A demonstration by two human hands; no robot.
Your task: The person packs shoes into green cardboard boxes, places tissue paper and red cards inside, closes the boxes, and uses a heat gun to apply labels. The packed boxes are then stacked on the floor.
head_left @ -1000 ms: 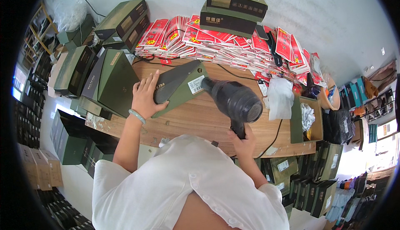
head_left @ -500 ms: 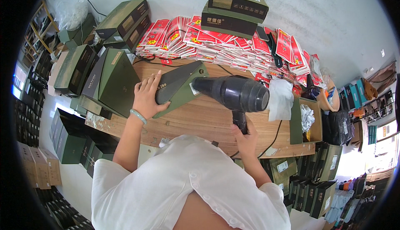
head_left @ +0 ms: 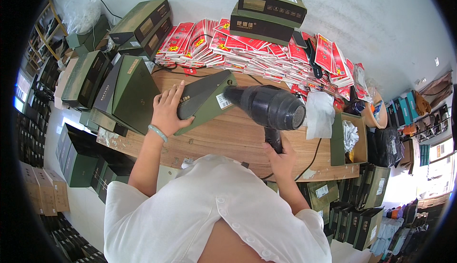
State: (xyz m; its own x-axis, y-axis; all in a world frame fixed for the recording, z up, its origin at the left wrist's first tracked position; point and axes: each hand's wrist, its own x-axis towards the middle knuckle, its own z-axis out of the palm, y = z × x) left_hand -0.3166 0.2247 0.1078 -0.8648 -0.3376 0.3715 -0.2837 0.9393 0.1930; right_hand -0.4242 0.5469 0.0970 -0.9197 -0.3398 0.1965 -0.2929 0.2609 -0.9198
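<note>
My right hand (head_left: 282, 156) is wrapped round the handle of a black hair dryer (head_left: 266, 106). The dryer's nozzle points left, close to a white barcode label on the green side of a shoebox (head_left: 204, 113). That box lies tilted on the wooden table (head_left: 228, 141), its dark face turned partly up. My left hand (head_left: 169, 106) grips the box's near left end, thumb on the green side and fingers spread over the dark face. Just left of this hand stands another green shoebox (head_left: 128, 91).
Piled along the back are many red and white cards (head_left: 247, 48), with two stacked shoeboxes (head_left: 269, 15) on them. More shoeboxes (head_left: 88, 79) crowd the left. At the right end, an open box (head_left: 362, 141) holds crumpled paper. A black cord (head_left: 312, 160) crosses the table's near right.
The hair dryer has shifted slightly right and turned, uncovering more of the barcode label. My left hand and the shoebox have stayed in place.
</note>
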